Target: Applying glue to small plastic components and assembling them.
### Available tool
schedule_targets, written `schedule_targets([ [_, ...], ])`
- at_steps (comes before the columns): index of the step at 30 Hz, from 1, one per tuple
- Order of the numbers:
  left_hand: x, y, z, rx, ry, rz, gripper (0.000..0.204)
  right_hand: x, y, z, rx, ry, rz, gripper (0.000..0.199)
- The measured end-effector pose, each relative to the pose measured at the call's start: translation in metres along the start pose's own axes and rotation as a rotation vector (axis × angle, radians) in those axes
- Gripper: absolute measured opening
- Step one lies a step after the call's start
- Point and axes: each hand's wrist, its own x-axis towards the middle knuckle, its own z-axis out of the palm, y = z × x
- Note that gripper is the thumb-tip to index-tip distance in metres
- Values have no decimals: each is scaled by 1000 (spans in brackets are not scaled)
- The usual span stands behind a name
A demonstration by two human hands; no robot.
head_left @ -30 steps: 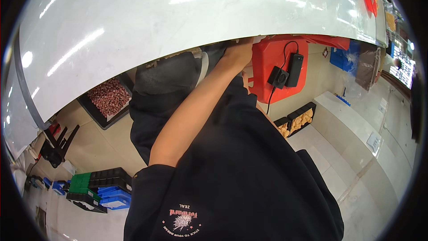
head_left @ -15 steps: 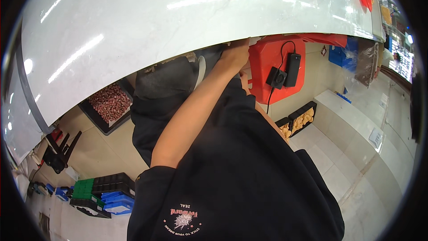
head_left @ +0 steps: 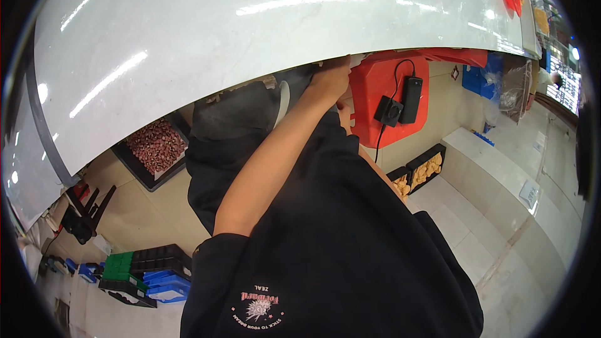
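My left hand reaches in at the near edge of the white table, beside a red plastic stool. Its fingertips go out of sight under the table edge, next to a small whitish scrap. Just below it my right hand sits low against the stool's left side, mostly covered by my left wrist and my dark shirt. Whether either hand grips anything is hidden. On the stool lie a black power adapter and a small black box, with a black cable.
The glossy white table spans the view ahead. A black tray of reddish beans or nuts stands at left on the floor. Black trays with tan pieces lie at right. Green, black and blue crates stand at lower left.
Both hands stay at the same place by the stool, with only a slight shift of the fingers. The whole view has moved a little.
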Motion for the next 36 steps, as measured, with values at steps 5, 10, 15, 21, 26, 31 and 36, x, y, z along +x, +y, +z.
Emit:
schedule_targets([
  [5,-2,5,-4,-43,29,-5,47,-11,-38,-8,170,155,-190,37],
  [10,-1,6,-8,-5,3,-2,45,-9,-60,-21,272,159,101,31],
  [15,0,5,-5,-59,-50,-48,58,-9,-68,-24,272,183,60,32],
  [21,-4,5,3,41,35,-12,39,-10,-75,-28,389,273,65,31],
  [26,-1,8,3,22,12,-50,36,-10,-82,-35,491,283,-26,32],
  [31,2,3,7,-3,-40,-84,40,-8,-97,-44,492,342,-60,31],
  [36,6,-8,21,42,62,32,55,1,-126,-56,471,386,-144,30],
])
